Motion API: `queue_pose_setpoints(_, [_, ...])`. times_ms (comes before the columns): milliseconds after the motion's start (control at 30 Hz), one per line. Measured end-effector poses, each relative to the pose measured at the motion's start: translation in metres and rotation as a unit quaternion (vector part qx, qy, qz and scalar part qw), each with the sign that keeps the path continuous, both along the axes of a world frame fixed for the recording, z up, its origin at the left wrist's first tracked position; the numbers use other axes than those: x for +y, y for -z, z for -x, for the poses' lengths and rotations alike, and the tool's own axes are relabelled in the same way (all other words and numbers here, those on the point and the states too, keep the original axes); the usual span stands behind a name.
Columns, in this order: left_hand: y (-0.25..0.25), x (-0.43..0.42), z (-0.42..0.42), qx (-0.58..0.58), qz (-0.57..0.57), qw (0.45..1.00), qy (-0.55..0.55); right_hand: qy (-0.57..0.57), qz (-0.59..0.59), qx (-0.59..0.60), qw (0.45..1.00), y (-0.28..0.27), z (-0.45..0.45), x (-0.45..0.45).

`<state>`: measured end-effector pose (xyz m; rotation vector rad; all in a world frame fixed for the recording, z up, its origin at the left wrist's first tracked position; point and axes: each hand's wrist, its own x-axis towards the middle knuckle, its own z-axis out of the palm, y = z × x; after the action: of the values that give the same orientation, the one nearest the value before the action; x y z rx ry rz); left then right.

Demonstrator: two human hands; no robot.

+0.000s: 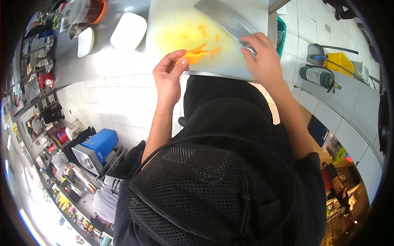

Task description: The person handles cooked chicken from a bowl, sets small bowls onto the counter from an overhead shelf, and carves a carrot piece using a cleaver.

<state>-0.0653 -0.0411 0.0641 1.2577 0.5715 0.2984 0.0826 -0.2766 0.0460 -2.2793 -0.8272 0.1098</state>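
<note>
Between the thumb and fingers of my left hand (170,69) is a piece of carrot (194,55), with thin strips sticking out at its far end. It is held just above the near edge of a white cutting board (164,24) that is stained yellow. My right hand (261,57) closes on the handle end of a broad-bladed cleaver (225,22); the blade lies flat or nearly flat across the board, pointing to the far left. Several small orange strips (216,50) are scattered between the left hand and the blade.
Left of the board, a white square dish (129,31) and a smaller white dish (85,42) sit on the steel counter (106,61). Clear tubs (82,11) stand farther left. A green bin (281,35) is right of the board. A fire extinguisher (316,76) and yellow bucket (340,63) are beyond.
</note>
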Motion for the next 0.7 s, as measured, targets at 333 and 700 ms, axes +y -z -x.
queue_pose_setpoints(333, [-0.019,-0.024,-0.007,-0.032,-0.066,0.992,0.100,-0.095,-0.270,0.610,0.739,-0.044,0.011,0.025])
queue_pose_setpoints(700, [-0.020,-0.022,-0.011,-0.027,-0.044,0.984,0.168,-0.053,-0.289,0.638,0.712,-0.038,0.011,0.021])
